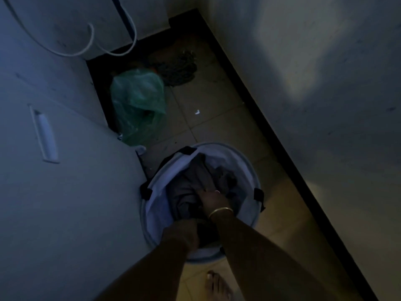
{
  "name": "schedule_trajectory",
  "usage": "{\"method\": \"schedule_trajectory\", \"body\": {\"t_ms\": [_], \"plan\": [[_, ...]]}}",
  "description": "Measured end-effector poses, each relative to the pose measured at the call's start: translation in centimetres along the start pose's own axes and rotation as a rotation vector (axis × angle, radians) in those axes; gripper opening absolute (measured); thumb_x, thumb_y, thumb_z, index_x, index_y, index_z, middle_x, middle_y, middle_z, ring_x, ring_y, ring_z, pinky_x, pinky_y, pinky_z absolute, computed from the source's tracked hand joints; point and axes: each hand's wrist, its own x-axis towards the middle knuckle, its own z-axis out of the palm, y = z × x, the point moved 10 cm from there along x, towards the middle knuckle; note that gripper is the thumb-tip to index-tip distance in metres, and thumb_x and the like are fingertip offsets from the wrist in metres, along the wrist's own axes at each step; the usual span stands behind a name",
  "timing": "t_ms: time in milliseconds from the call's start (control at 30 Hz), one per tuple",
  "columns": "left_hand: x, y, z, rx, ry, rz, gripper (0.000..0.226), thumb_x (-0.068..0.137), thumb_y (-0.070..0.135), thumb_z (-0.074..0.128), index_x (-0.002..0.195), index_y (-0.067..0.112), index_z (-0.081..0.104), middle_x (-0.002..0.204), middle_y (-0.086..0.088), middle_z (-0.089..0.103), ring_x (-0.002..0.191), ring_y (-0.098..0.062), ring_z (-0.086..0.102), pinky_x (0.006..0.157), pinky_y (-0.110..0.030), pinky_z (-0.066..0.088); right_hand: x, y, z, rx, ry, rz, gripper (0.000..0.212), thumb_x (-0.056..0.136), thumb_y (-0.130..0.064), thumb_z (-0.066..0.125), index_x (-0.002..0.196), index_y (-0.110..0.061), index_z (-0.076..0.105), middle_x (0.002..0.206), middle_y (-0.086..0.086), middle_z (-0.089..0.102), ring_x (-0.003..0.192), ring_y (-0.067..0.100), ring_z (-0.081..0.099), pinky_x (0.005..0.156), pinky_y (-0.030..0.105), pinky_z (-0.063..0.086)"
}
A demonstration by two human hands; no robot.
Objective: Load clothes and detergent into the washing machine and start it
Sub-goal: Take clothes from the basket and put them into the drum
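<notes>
- Several dark garments, the clothes (191, 187), lie heaped inside a round pale laundry basket (245, 161) that stands on the tiled floor (212, 98), just beside the white washing machine (65, 192) on our left.
- We judge the fabric soft, limp and light; it should bunch and drape rather than hold a shape, so a deep fistful from the middle of the heap, with a second hold lower down, seems the safest way to lift it without trailing pieces.
- Our right hand (213, 202), with a thin bangle (220, 211) at the wrist, is sunk into the pile, its fingers (217, 192) curled down into the grey cloth and gripping it.
- Our left hand (184, 234) reaches in at the near rim; its fingers are buried among the dark cloth, so we cannot tell whether they have closed on anything.
- Black strap handles (259, 194) sit on the basket's sides.
- Beyond the basket, a green plastic bag (138, 98) rests on the floor against the machine, and white hoses (91, 40) loop near the far corner.
- Dim light hides much: we cannot count the garments or see the basket's bottom, no detergent shows, and the machine's opening and controls are not visible; a pale strip (44, 135) on its surface is hard to identify.
- Our bare foot (217, 285) shows at the lower edge.
</notes>
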Motion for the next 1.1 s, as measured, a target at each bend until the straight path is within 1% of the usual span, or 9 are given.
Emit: {"method": "schedule_trajectory", "body": {"t_ms": [167,367,467,533,600,667,767,967,1100], "plan": [[1.7,-1.3,-0.5,0.015,0.109,0.016,0.043,0.113,0.031,0.053,0.152,0.014,0.060,0.157,-0.011,0.064,0.145,-0.032,0.062,0.121,-0.044,0.051,-0.2,-0.3,0.8,-0.040,-0.002,-0.002,0.039,0.110,-0.015,0.041,0.137,-0.007,0.067,0.140,0.020,0.067,0.130,0.039,0.064,0.111,0.044,0.052],[-1.5,-2.2,-2.4,-0.123,0.246,-0.065,0.048,0.114,0.027,0.054,0.158,0.009,0.049,0.161,-0.012,0.056,0.148,-0.030,0.058,0.123,-0.039,0.048,-4.3,-2.6,-4.2,0.104,0.047,-0.044,0.040,0.106,-0.023,0.052,0.140,-0.006,0.066,0.158,0.024,0.050,0.141,0.040,0.053,0.122,0.041,0.036],[-5.4,-1.7,-4.9,-0.301,0.357,-0.089,0.071,0.110,0.027,0.060,0.170,0.007,0.027,0.170,-0.014,0.042,0.153,-0.032,0.050,0.126,-0.040,0.044,-8.9,-4.9,-9.2,0.254,0.114,-0.096,0.023,0.103,-0.024,0.057,0.116,-0.010,0.070,0.132,0.021,0.067,0.123,0.036,0.061,0.098,0.037,0.042],[-9.3,-1.1,-7.2,-0.475,0.412,-0.098,0.071,0.109,0.029,0.064,0.169,0.008,0.031,0.169,-0.017,0.042,0.152,-0.036,0.050,0.125,-0.045,0.045,-13.6,-6.1,-13.4,0.352,0.178,-0.122,0.008,0.100,-0.022,0.058,0.094,-0.026,0.056,0.109,0.014,0.071,0.100,0.028,0.063,0.077,0.032,0.036],[-12.7,-0.3,-8.9,-0.623,0.437,-0.076,0.061,0.111,0.030,0.062,0.165,0.011,0.041,0.167,-0.015,0.046,0.150,-0.037,0.051,0.125,-0.048,0.045,-18.3,-6.8,-17.3,0.449,0.257,-0.121,0.015,0.098,-0.027,0.053,0.086,-0.031,0.045,0.086,0.000,0.066,0.073,0.003,0.055,0.063,0.024,0.035],[-17.4,0.5,-11.0,-0.695,0.449,-0.046,0.054,0.111,0.029,0.061,0.160,0.012,0.047,0.160,-0.011,0.052,0.143,-0.035,0.056,0.122,-0.048,0.050,-23.2,-8.2,-22.0,0.523,0.312,-0.136,0.021,0.100,-0.032,0.048,0.081,-0.039,0.040,0.073,-0.009,0.055,0.066,0.002,0.054,0.052,0.019,0.037],[-23.3,1.8,-13.4,-0.949,0.463,0.056,0.049,0.112,0.028,0.046,0.149,0.001,0.062,0.150,-0.024,0.065,0.137,-0.035,0.064,0.120,-0.055,0.051,-28.2,-9.7,-27.1,0.551,0.376,-0.136,0.035,0.108,-0.017,0.048,0.086,-0.044,0.044,0.079,-0.004,0.058,0.071,0.011,0.058,0.060,0.027,0.042],[-38.5,5.5,-20.5,-0.628,0.698,0.280,0.041,0.098,0.033,0.045,0.128,0.038,0.072,0.126,0.008,0.068,0.117,-0.020,0.068,0.100,-0.046,0.059,-38.7,-12.5,-37.8,0.656,0.594,-0.208,0.011,0.096,-0.032,0.055,0.101,-0.041,0.059,0.105,-0.012,0.067,0.100,-0.009,0.059,0.076,0.001,0.039],[-49.2,5.6,-25.0,-0.563,0.876,0.462,0.024,0.095,0.013,0.060,0.099,0.037,0.059,0.104,0.015,0.052,0.097,-0.009,0.057,0.086,-0.045,0.056,-44.2,-14.8,-41.7,0.685,0.551,-0.243,0.022,0.099,-0.035,0.068,0.117,-0.048,0.063,0.120,-0.014,0.062,0.109,-0.001,0.061,0.093,0.034,0.054]]}}
